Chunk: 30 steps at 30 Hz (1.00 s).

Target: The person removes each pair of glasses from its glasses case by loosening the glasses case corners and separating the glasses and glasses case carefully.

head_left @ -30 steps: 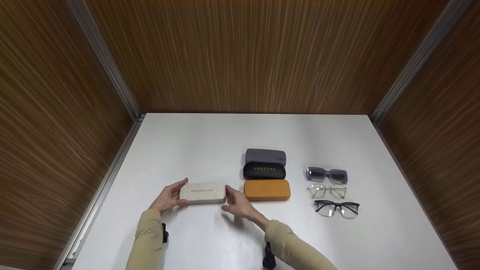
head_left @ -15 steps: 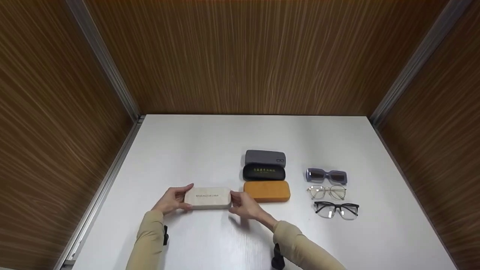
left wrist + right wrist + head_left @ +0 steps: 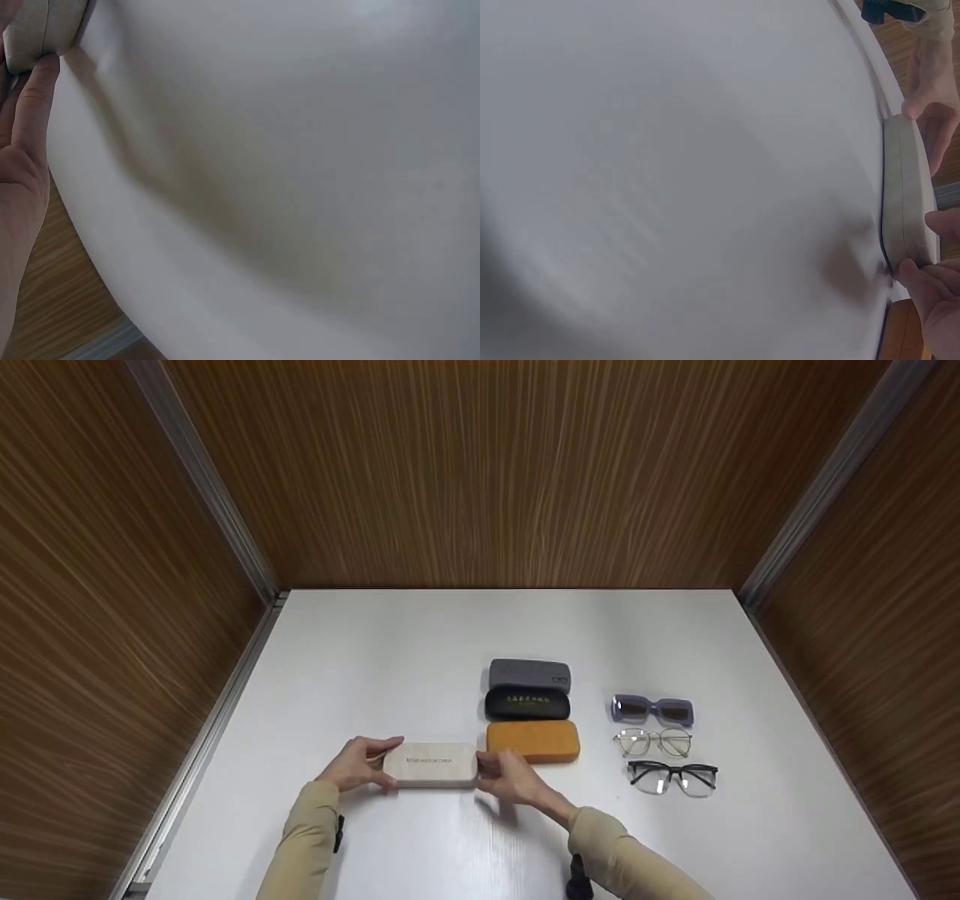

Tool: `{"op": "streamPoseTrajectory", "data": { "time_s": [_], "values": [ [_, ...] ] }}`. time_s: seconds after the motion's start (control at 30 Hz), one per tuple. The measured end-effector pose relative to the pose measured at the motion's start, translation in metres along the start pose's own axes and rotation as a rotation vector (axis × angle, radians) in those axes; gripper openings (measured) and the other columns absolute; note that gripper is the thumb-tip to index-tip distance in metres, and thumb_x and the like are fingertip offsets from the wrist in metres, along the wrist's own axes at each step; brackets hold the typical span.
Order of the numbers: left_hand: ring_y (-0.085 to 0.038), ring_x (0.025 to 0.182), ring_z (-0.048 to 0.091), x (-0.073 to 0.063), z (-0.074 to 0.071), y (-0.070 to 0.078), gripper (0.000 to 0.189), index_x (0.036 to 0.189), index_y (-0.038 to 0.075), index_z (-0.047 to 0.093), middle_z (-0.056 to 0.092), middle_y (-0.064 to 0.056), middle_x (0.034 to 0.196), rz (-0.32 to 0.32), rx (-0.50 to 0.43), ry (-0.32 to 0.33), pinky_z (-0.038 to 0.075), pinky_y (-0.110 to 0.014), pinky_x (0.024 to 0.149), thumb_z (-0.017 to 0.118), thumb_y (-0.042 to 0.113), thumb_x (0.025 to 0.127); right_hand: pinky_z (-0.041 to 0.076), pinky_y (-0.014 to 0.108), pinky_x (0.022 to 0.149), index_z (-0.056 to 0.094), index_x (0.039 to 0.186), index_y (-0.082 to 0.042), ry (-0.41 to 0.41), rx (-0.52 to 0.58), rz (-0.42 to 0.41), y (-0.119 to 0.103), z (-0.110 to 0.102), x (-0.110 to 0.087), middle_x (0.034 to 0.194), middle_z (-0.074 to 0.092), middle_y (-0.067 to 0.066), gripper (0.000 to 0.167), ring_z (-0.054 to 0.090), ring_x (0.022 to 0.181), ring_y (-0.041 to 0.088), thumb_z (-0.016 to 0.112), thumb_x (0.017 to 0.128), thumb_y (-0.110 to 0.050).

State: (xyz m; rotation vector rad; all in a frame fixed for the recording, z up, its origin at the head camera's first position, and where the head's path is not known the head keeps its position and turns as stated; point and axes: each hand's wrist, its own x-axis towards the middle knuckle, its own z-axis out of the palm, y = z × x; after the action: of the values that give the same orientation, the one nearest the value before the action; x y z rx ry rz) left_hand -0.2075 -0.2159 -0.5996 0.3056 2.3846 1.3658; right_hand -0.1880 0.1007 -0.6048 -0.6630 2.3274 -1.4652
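Note:
A cream glasses case (image 3: 431, 765) with dark lettering on its lid lies between both hands in the head view, its lid closed. My left hand (image 3: 356, 763) grips its left end, thumb at the near edge and fingers at the far side. The right hand (image 3: 517, 780) pinches the opposite end. In the right wrist view the seam along the side of the cream case (image 3: 904, 187) shows, with right-hand fingertips at its lower corner. Just beyond the right hand lies an orange glasses case (image 3: 534, 741). Only a corner of the cream case (image 3: 41, 34) appears in the left wrist view.
Behind the orange case sit a black case (image 3: 528, 703) with gold lettering and a grey case (image 3: 530, 675), in a column. To the right are purple sunglasses (image 3: 652, 709), thin gold-framed glasses (image 3: 654, 742) and black-framed glasses (image 3: 673, 778). Wood-grain panels (image 3: 480, 472) enclose the white table (image 3: 375, 645).
Both hands have moved the cream case to the right and toward the person, nearer the orange case. The right hand has closed onto its right end. The other cases and glasses stay put.

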Motion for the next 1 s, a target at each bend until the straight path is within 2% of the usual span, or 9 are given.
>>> {"op": "streamPoseTrajectory", "data": {
  "time_s": [0.23,0.4,0.47,0.57,0.63,0.73,0.8,0.9,1.0],
  "values": [
    [-0.043,0.141,0.045,0.003,0.009,0.006,0.081,0.141,-0.002,0.055,0.051,-0.021,0.150,0.035,0.029,-0.032,0.043,-0.041,0.115,0.090,0.003,0.068,0.055,0.043,0.100,0.069,0.117,0.012,0.050,-0.115,-0.073,0.005,-0.011,-0.010,0.118,0.071,0.026,0.034,0.067,0.116,0.039,0.074,0.085,0.000],
    [-0.041,0.141,0.047,0.006,0.015,0.010,0.081,0.140,0.000,0.056,0.053,-0.019,0.148,0.047,0.052,-0.048,0.042,-0.043,0.116,0.090,0.002,0.066,0.059,0.032,0.095,0.074,0.090,0.000,0.067,-0.190,-0.103,0.010,-0.016,-0.016,0.101,0.078,0.012,0.006,0.073,0.103,0.022,0.075,0.084,-0.003],
    [-0.042,0.141,0.046,0.007,0.017,0.011,0.081,0.140,0.000,0.057,0.053,-0.020,0.148,0.056,0.052,-0.057,0.041,-0.045,0.116,0.090,0.001,0.066,0.059,0.028,0.091,0.071,0.082,-0.002,0.058,-0.188,-0.107,0.012,-0.019,-0.019,0.096,0.079,0.008,0.007,0.071,0.097,0.016,0.076,0.084,-0.004],
    [-0.044,0.141,0.045,0.007,0.019,0.011,0.080,0.139,-0.001,0.058,0.054,-0.022,0.148,0.085,0.053,-0.071,0.039,-0.049,0.118,0.090,0.000,0.066,0.061,0.032,0.087,0.071,0.086,0.001,0.055,-0.162,-0.113,0.015,-0.023,-0.022,0.095,0.079,0.010,0.010,0.072,0.093,0.019,0.078,0.084,-0.006],
    [-0.045,0.142,0.044,0.007,0.021,0.012,0.079,0.138,-0.001,0.059,0.054,-0.023,0.147,0.090,0.044,-0.079,0.038,-0.050,0.118,0.090,-0.001,0.066,0.062,0.038,0.088,0.073,0.095,0.003,0.063,-0.153,-0.107,0.018,-0.026,-0.024,0.099,0.078,0.013,0.017,0.074,0.095,0.025,0.080,0.084,-0.009],
    [-0.045,0.142,0.043,0.006,0.025,0.012,0.077,0.137,0.001,0.060,0.055,-0.022,0.147,0.079,0.030,-0.091,0.038,-0.050,0.119,0.090,-0.002,0.066,0.059,0.045,0.095,0.072,0.112,0.004,0.080,-0.171,-0.085,0.022,-0.031,-0.025,0.109,0.077,0.016,0.036,0.073,0.104,0.031,0.082,0.084,-0.017],
    [-0.044,0.142,0.044,0.006,0.029,0.013,0.077,0.137,0.002,0.061,0.056,-0.021,0.146,0.075,0.023,-0.103,0.038,-0.050,0.119,0.090,-0.002,0.066,0.056,0.047,0.099,0.071,0.118,0.003,0.079,-0.193,-0.069,0.025,-0.032,-0.024,0.115,0.075,0.017,0.044,0.071,0.109,0.033,0.082,0.084,-0.022],
    [-0.043,0.140,0.047,0.008,0.037,0.017,0.075,0.136,0.001,0.061,0.058,-0.021,0.144,0.103,0.047,-0.111,0.039,-0.051,0.118,0.090,-0.001,0.066,0.053,0.051,0.103,0.069,0.122,0.003,0.077,-0.227,-0.073,0.028,-0.034,-0.023,0.120,0.073,0.018,0.050,0.068,0.115,0.035,0.082,0.085,-0.027],
    [-0.041,0.138,0.051,0.012,0.045,0.022,0.074,0.136,0.001,0.062,0.061,-0.019,0.142,0.150,0.103,-0.104,0.038,-0.053,0.119,0.091,0.004,0.067,0.053,0.050,0.102,0.069,0.123,0.002,0.076,-0.264,-0.087,0.030,-0.040,-0.023,0.121,0.073,0.017,0.048,0.067,0.116,0.035,0.078,0.088,-0.031]
  ]
}}
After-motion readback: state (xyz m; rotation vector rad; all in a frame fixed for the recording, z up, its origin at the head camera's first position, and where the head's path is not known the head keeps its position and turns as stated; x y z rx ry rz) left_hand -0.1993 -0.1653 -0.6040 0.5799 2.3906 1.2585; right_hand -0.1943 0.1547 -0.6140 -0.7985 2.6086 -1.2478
